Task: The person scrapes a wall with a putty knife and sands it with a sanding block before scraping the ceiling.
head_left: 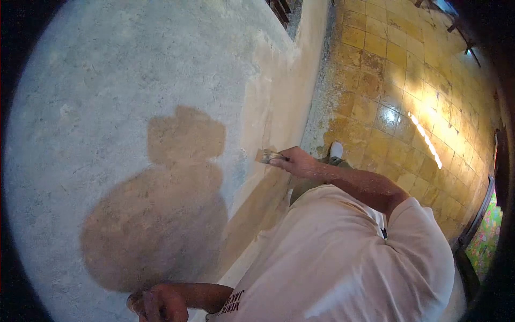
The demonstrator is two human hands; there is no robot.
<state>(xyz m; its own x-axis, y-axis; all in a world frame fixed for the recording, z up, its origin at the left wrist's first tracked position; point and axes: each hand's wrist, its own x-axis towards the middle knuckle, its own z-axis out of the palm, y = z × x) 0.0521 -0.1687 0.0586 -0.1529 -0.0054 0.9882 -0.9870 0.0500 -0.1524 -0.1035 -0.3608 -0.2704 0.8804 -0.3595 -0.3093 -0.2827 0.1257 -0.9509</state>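
My right hand (pixel 292 162) is closed around a putty knife (pixel 264 156), its flat, smeared blade against the wall. The blade meets a beige, smooth strip (pixel 268 107) that borders the rougher grey-white wall surface (pixel 123 70). At the bottom edge of the view, my left hand (pixel 163 303) is near the wall with its fingers curled. What it holds, if anything, is hidden and cut off by the frame.
A yellow tiled floor (pixel 370 86) runs along the wall's base, with my shoe (pixel 336 149) on it. An opening with dark bars (pixel 281 11) is at the top. Flowery green cloth (pixel 485 231) shows at the right. My shadow (pixel 161 225) falls on the wall.
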